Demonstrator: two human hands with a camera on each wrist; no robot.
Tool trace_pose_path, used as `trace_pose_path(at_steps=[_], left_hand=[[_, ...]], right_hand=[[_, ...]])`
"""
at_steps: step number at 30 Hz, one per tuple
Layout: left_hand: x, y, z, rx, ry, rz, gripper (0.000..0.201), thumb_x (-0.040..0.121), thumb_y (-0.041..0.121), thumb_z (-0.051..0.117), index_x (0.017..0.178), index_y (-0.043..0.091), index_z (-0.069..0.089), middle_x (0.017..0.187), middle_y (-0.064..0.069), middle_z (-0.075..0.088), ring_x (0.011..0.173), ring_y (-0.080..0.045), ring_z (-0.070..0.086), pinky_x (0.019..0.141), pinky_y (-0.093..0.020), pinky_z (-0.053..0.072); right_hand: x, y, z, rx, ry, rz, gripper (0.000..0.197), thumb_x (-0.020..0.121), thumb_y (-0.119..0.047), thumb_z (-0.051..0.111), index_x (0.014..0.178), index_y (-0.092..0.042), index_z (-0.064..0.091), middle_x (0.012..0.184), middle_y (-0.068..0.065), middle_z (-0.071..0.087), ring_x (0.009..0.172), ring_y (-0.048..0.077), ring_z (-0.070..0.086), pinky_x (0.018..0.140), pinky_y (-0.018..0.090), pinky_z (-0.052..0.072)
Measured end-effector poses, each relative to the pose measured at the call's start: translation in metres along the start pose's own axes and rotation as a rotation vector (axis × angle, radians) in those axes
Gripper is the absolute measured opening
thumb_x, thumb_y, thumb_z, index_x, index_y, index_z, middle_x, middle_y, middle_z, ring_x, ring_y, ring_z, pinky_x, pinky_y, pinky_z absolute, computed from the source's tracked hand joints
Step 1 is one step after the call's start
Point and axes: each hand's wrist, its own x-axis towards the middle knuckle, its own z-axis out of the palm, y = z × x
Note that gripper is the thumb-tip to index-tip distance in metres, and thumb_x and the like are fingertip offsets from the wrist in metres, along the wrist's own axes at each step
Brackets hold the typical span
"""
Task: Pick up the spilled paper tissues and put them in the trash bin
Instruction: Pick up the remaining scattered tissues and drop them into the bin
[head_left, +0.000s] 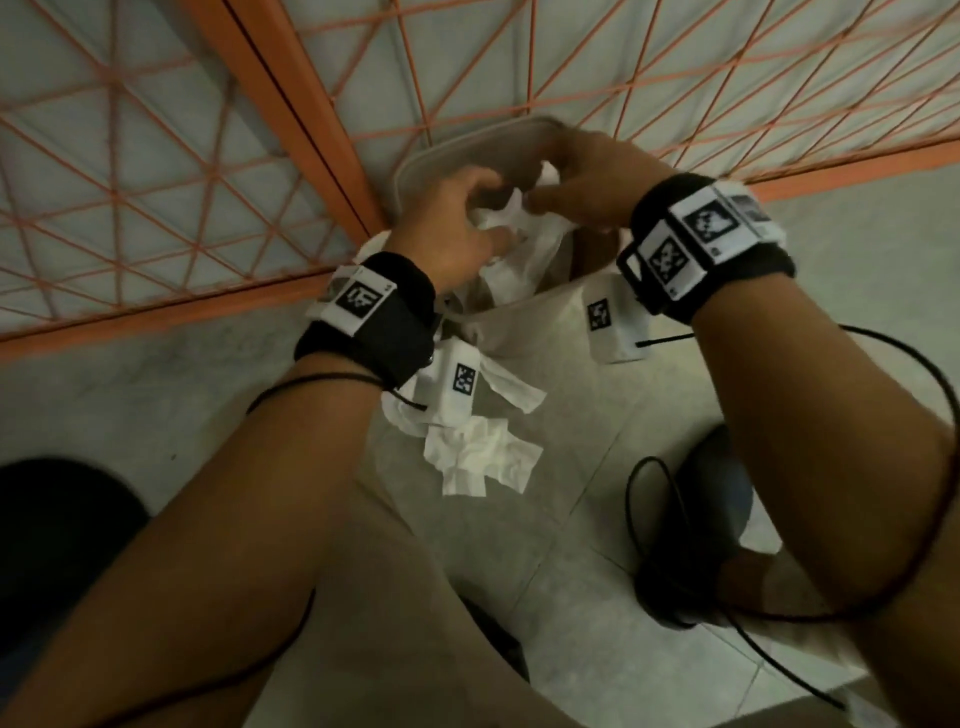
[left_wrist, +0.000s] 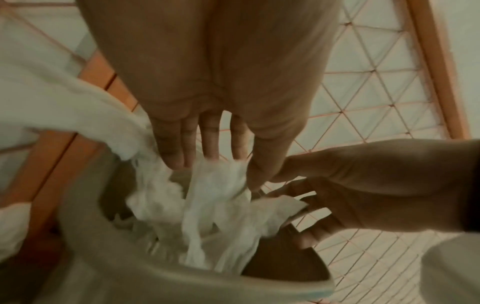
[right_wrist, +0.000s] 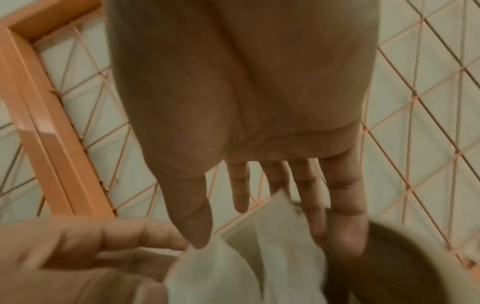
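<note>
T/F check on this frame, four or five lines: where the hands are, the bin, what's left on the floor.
1. Both hands are over the trash bin. True: left hand and right hand meet above its opening.
2. White tissues hang from the fingers into the bin. True.
3. The floor is free of tissues. False: crumpled tissues on the floor lie beside the bin.
4. The bin is tipped on its side. False: it stands upright, opening upward.
5. An orange mesh fence stands behind the bin. True.
</note>
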Motion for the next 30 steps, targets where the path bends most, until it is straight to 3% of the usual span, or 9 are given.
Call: trace_pose_path(at_steps=[4,6,8,10,13,18,24,27,30], left_hand=[[-0.031,-0.014,-0.012,-0.060,0.381,0.108,0.042,0.089,0.034,0.063,0.129,0.026,0.055,0.132,0.010,0.055,0.115,0.000,0.052,0.092,-0.007,0.040],[-0.047,-0.029,-0.011,-0.132,0.617,0.031,0.034,0.087,0.028,0.060,0.121,0.023,0.059,0.122,0.008,0.058,0.098,0.008,0.055,0.086,-0.005,0.043],[-0.059,-0.052,0.002,-0.189,0.705,-0.100,0.031,0.085,0.022,0.060,0.116,0.017,0.061,0.118,0.003,0.059,0.093,0.005,0.055,0.084,-0.007,0.045],[-0.068,-0.077,0.024,-0.184,0.617,-0.259,0.032,0.084,0.019,0.063,0.116,0.014,0.060,0.121,-0.001,0.059,0.102,-0.009,0.058,0.087,-0.015,0.047],[-0.073,-0.112,0.065,-0.104,0.332,-0.469,0.040,0.085,0.019,0.066,0.124,0.014,0.057,0.129,-0.010,0.056,0.117,-0.023,0.056,0.097,-0.026,0.045],[-0.070,-0.151,0.121,-0.030,0.039,-0.661,0.055,0.087,0.025,0.062,0.138,0.019,0.043,0.139,-0.013,0.046,0.126,-0.032,0.049,0.106,-0.037,0.042],[-0.069,-0.172,0.151,0.048,-0.059,-0.618,0.064,0.092,0.016,0.055,0.150,0.027,0.030,0.147,-0.010,0.044,0.136,-0.031,0.040,0.114,-0.039,0.034],[-0.074,-0.177,0.144,0.092,-0.082,-0.561,0.037,0.092,0.009,0.052,0.128,0.010,0.061,0.136,-0.012,0.057,0.127,-0.031,0.051,0.107,-0.032,0.040],[-0.080,-0.177,0.132,0.141,-0.015,-0.558,0.019,0.088,0.005,0.052,0.083,0.003,0.070,0.097,-0.016,0.071,0.096,-0.033,0.065,0.075,-0.030,0.047]], right_hand=[[-0.022,0.023,-0.007,0.269,0.214,-0.063,0.049,0.089,-0.045,0.058,0.135,-0.030,0.048,0.125,-0.005,0.058,0.107,0.014,0.060,0.074,0.017,0.046],[-0.031,0.036,-0.005,0.452,0.381,-0.096,0.041,0.088,-0.042,0.055,0.125,-0.025,0.057,0.114,-0.004,0.064,0.095,0.015,0.066,0.070,0.023,0.056],[-0.034,0.053,0.008,0.590,0.514,-0.058,0.033,0.085,-0.036,0.053,0.112,-0.019,0.062,0.103,0.002,0.067,0.086,0.023,0.070,0.067,0.031,0.058],[-0.035,0.072,0.035,0.658,0.583,0.087,0.022,0.081,-0.035,0.051,0.096,-0.025,0.064,0.093,0.006,0.070,0.078,0.028,0.071,0.061,0.033,0.058],[-0.033,0.097,0.093,0.637,0.555,0.357,0.016,0.076,-0.040,0.051,0.081,-0.031,0.064,0.081,0.002,0.073,0.073,0.026,0.072,0.070,0.046,0.060],[-0.038,0.109,0.190,0.435,0.122,0.498,0.024,0.087,-0.029,0.058,0.105,-0.017,0.067,0.109,0.009,0.070,0.092,0.025,0.065,0.078,0.028,0.048],[-0.040,0.109,0.253,0.121,-0.231,0.339,0.052,0.085,-0.030,0.066,0.133,-0.024,0.048,0.132,0.012,0.042,0.115,0.040,0.055,0.098,0.042,0.047],[-0.035,0.114,0.252,0.019,-0.259,0.272,0.036,0.088,-0.022,0.057,0.125,-0.023,0.057,0.128,0.016,0.052,0.111,0.042,0.057,0.094,0.044,0.048],[-0.036,0.121,0.244,0.078,-0.279,0.242,0.029,0.088,-0.016,0.052,0.111,-0.021,0.069,0.115,0.016,0.068,0.105,0.037,0.064,0.091,0.040,0.052]])
